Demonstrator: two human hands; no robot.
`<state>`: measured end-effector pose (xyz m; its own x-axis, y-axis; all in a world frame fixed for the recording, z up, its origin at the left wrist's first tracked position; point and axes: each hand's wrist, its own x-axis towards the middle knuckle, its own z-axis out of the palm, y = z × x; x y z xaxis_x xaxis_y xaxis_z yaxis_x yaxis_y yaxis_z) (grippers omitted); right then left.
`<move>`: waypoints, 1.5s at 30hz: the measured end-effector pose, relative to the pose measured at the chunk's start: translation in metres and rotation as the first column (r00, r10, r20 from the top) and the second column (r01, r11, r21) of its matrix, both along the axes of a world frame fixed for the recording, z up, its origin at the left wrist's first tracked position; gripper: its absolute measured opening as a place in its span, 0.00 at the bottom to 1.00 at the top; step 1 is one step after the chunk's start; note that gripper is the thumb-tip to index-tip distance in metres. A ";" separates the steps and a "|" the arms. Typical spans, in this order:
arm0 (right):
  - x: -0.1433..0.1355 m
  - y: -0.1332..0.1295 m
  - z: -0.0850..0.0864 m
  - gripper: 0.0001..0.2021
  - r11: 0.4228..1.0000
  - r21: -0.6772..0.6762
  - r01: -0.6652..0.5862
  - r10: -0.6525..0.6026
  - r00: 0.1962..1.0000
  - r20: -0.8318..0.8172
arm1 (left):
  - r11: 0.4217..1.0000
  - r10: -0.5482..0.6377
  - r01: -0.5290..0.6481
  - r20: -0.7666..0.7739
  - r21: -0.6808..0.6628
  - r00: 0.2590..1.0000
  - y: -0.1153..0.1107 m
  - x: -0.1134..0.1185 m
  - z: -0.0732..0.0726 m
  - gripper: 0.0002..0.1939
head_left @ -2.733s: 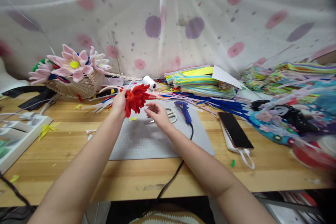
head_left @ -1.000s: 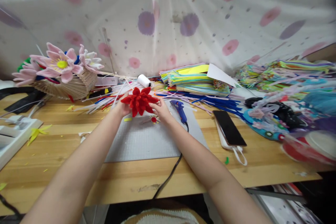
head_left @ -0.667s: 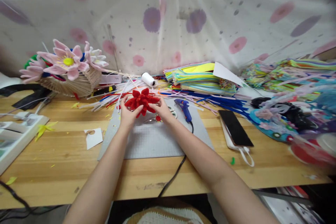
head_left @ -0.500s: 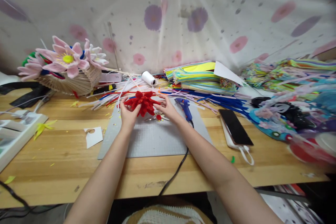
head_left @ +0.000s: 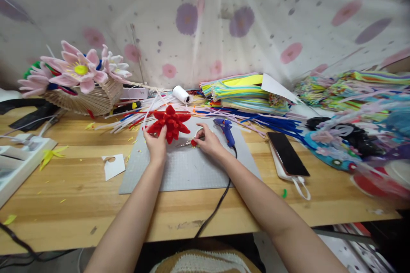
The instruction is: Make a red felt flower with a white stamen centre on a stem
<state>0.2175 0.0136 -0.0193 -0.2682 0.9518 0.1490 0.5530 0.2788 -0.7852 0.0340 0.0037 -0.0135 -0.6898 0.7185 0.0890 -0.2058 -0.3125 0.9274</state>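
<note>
My left hand (head_left: 156, 144) pinches a red fuzzy pipe-cleaner flower (head_left: 171, 123) with pointed petals, holding it just above the grey cutting mat (head_left: 188, 175). Over the middle of the mat, my right hand (head_left: 207, 140) has its thumb and fingertips closed on a small red round piece (head_left: 193, 142). Beside that piece, metal scissors (head_left: 183, 144) lie with the blades pointing left; their handles are partly hidden by my fingers. A blue glue gun (head_left: 226, 131) rests on the mat just right of my right hand.
A basket of pink flowers (head_left: 80, 70) stands back left. Bundled pipe cleaners (head_left: 237, 94) and a white thread spool (head_left: 181, 94) line the back. A phone (head_left: 288, 153) lies right of the mat, a power strip (head_left: 22, 160) at far left. A black cord (head_left: 213, 213) crosses the front edge.
My right hand has let go of the red flower and moved down to the small red piece by the scissors. My left hand keeps the flower, now tilted and slightly further left.
</note>
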 end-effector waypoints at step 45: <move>-0.042 -0.015 0.062 0.26 0.876 0.477 0.072 -0.203 0.952 0.230 | 0.990 -0.104 0.119 0.194 -0.070 0.975 -0.022 0.056 0.016 0.22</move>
<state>0.1753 -0.0015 0.0424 -0.2317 0.8228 0.5189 0.7807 0.4755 -0.4054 0.0904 -0.0186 0.0029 -0.6038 0.7912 -0.0976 -0.4098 -0.2030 0.8893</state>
